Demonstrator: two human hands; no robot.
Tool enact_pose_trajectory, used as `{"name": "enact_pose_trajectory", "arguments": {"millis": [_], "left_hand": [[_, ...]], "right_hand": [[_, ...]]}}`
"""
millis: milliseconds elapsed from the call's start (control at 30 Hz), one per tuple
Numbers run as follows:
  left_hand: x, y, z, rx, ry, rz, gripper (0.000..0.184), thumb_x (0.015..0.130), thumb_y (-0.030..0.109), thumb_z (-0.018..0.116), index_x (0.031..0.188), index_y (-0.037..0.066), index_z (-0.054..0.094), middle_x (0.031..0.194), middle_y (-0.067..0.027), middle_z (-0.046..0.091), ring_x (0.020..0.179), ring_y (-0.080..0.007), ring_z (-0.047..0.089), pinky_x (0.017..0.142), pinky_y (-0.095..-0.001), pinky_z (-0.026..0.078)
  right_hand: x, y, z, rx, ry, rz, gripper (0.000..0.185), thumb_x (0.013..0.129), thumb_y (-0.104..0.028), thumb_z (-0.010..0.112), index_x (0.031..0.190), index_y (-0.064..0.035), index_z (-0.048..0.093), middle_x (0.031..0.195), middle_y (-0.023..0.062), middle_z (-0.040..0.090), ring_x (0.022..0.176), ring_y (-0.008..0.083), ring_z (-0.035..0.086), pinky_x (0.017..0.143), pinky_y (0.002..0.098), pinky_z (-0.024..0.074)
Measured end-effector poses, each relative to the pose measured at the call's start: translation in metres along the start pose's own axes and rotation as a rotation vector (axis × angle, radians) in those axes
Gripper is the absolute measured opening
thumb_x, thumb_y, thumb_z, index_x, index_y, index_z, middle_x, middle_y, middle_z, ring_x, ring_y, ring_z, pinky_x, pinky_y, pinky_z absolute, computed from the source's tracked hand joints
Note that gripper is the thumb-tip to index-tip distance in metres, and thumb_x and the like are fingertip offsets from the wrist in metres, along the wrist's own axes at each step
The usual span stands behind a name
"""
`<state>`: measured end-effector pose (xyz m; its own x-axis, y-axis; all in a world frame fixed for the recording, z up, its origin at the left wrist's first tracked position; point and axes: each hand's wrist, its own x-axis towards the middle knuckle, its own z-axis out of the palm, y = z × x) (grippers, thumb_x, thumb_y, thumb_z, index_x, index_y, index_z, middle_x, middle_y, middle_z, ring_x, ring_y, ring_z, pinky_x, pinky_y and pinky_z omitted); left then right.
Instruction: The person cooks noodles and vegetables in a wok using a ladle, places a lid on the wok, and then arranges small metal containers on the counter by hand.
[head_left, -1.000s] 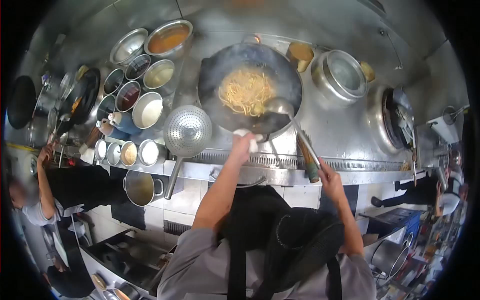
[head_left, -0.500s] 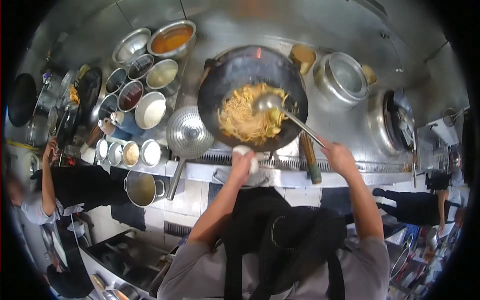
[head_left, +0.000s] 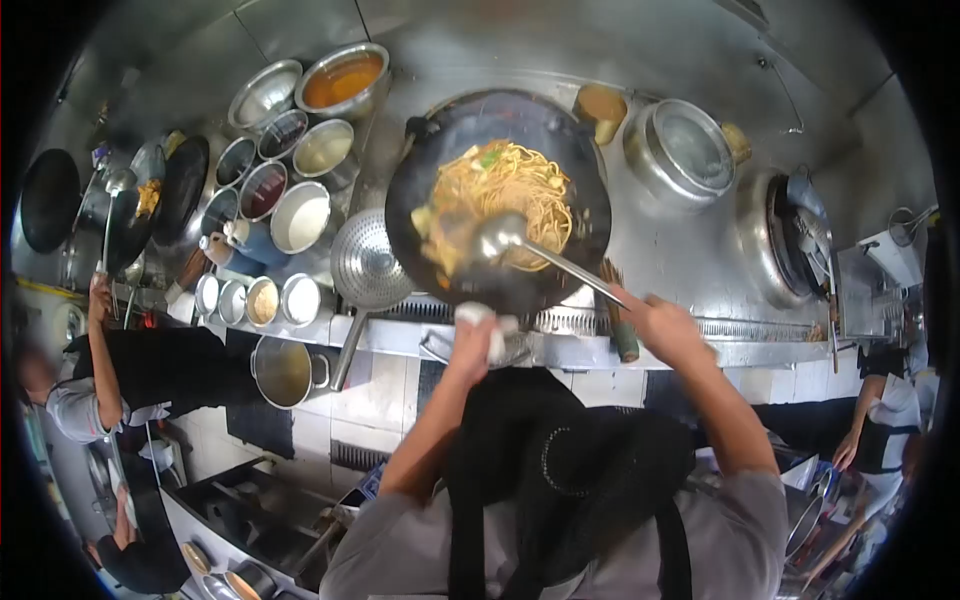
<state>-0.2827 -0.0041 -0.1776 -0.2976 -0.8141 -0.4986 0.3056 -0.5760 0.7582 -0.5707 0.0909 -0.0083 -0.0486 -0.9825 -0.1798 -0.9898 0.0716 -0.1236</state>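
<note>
In front of me a large black wok (head_left: 500, 115) holds noodles (head_left: 520, 180) with bits of green and yellow in them. My right hand (head_left: 668, 328) is closed round the handle of a steel ladle (head_left: 500, 236), whose bowl rests among the noodles. At the wok's near rim my left hand (head_left: 472, 350) grips a white cloth (head_left: 478, 316); the wok's edge beneath the cloth is hidden. A bamboo brush (head_left: 622, 335) with a green-wrapped handle lies beside my right hand.
Left of the wok lies a perforated strainer (head_left: 370, 258). Beyond it stand seasoning containers (head_left: 302, 218) and a bowl of orange liquid (head_left: 345, 78). A lidded pot (head_left: 685, 150) is at right. Co-workers stand at far left (head_left: 95, 375) and far right (head_left: 890, 420).
The wok has shifted slightly left, and the noodles have been turned over. The ladle bowl has moved left and nearer to me; my right hand has shifted down and slightly left.
</note>
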Motion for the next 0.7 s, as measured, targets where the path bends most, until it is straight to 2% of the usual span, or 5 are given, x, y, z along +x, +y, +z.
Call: {"name": "enact_pose_trajectory", "arguments": {"millis": [33,167,367,500,700], "left_hand": [[-0.019,0.008,0.005,-0.022,-0.084,0.118,0.043,0.087,-0.001,0.061,0.128,0.006,0.049,0.119,-0.0116,0.058,0.101,-0.0213,0.063,0.093,-0.0381,0.056],[0.041,-0.020,-0.005,0.043,-0.052,-0.001,0.022,0.089,0.007,0.065,0.108,0.007,0.056,0.093,-0.0054,0.062,0.074,-0.0175,0.060,0.057,-0.0381,0.049],[-0.033,-0.014,0.008,0.027,-0.040,0.135,0.046,0.092,0.004,0.064,0.135,0.003,0.046,0.122,-0.0100,0.059,0.111,-0.0215,0.061,0.096,-0.0380,0.052],[0.000,-0.017,0.010,0.103,0.032,-0.107,0.031,0.090,0.008,0.065,0.118,0.002,0.055,0.106,-0.0091,0.063,0.092,-0.0208,0.062,0.076,-0.0388,0.053],[-0.027,-0.014,0.013,0.116,0.002,0.122,0.019,0.088,0.011,0.067,0.105,0.006,0.060,0.098,-0.0087,0.063,0.084,-0.0200,0.063,0.060,-0.0360,0.051]], "right_hand": [[-0.008,0.021,-0.012,-0.042,-0.062,0.056,0.051,0.102,-0.028,0.055,0.153,-0.0290,0.048,0.090,0.0216,0.069,0.079,0.0424,0.070,0.075,0.0529,0.0565],[0.017,0.012,0.039,0.007,0.073,0.043,0.050,0.102,-0.030,0.056,0.151,-0.0319,0.050,0.092,0.0226,0.070,0.082,0.0438,0.069,0.079,0.0521,0.0568],[-0.008,0.031,-0.011,0.000,-0.069,0.076,0.051,0.103,-0.031,0.057,0.153,-0.0262,0.048,0.098,0.0203,0.070,0.087,0.0407,0.070,0.078,0.0522,0.0558],[0.029,0.001,0.036,-0.024,0.025,0.047,0.051,0.103,-0.029,0.056,0.153,-0.0256,0.047,0.095,0.0211,0.069,0.085,0.0413,0.071,0.074,0.0527,0.0566],[-0.006,0.028,-0.014,-0.036,-0.132,0.059,0.052,0.103,-0.029,0.055,0.155,-0.0267,0.045,0.099,0.0217,0.069,0.086,0.0407,0.071,0.076,0.0523,0.0571]]}}
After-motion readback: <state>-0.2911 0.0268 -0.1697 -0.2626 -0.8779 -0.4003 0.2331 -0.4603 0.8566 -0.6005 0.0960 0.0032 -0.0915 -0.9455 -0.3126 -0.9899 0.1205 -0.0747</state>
